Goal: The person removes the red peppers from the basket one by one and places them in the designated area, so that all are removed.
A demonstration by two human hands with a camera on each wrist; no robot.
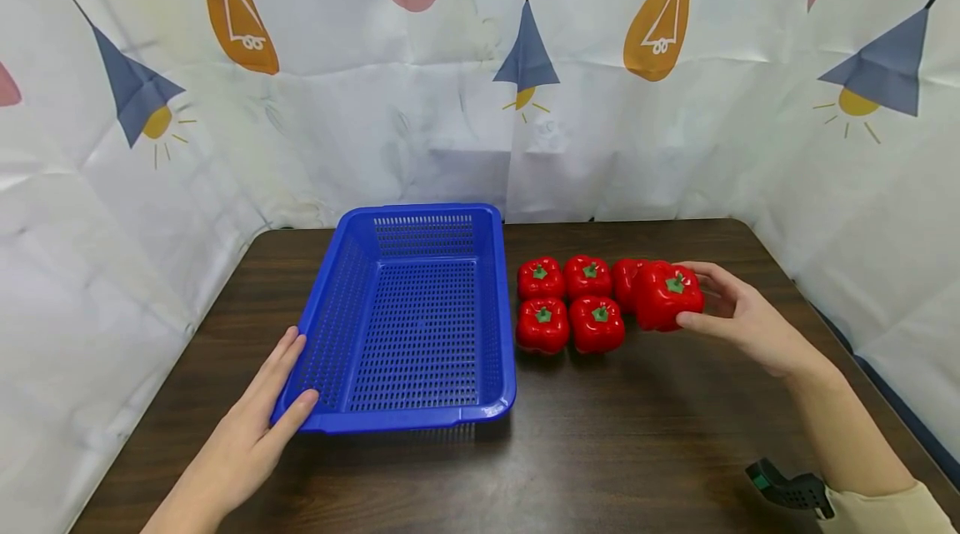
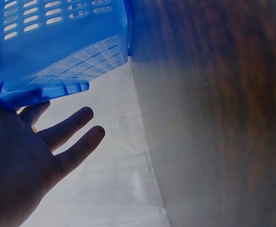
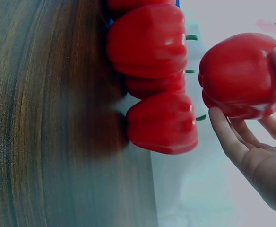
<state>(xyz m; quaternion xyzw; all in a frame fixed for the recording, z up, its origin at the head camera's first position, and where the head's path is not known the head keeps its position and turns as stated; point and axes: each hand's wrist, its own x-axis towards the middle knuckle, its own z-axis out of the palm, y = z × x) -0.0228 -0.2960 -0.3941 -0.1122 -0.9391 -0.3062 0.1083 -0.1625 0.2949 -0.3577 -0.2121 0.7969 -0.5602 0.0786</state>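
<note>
A blue plastic basket (image 1: 423, 326) with slotted walls stands left of centre on the table. My left hand (image 1: 243, 426) touches its near left corner, thumb at the front rim and the other fingers along the left side; in the left wrist view these fingers (image 2: 83, 142) are straight and spread. My right hand (image 1: 742, 317) grips a red bell pepper (image 1: 663, 301) with a green stem between thumb and fingers. In the right wrist view, that held pepper (image 3: 242, 75) is off the table. Several more red bell peppers (image 1: 542, 326) sit in two rows, one partly hidden behind the held one.
The dark wooden table (image 1: 600, 451) ends at a white curtain (image 1: 360, 134) printed with lamps and bulbs, which surrounds the back and sides. A black band (image 1: 791, 488) is on the right forearm. The pepper rows stand close to the basket's right side.
</note>
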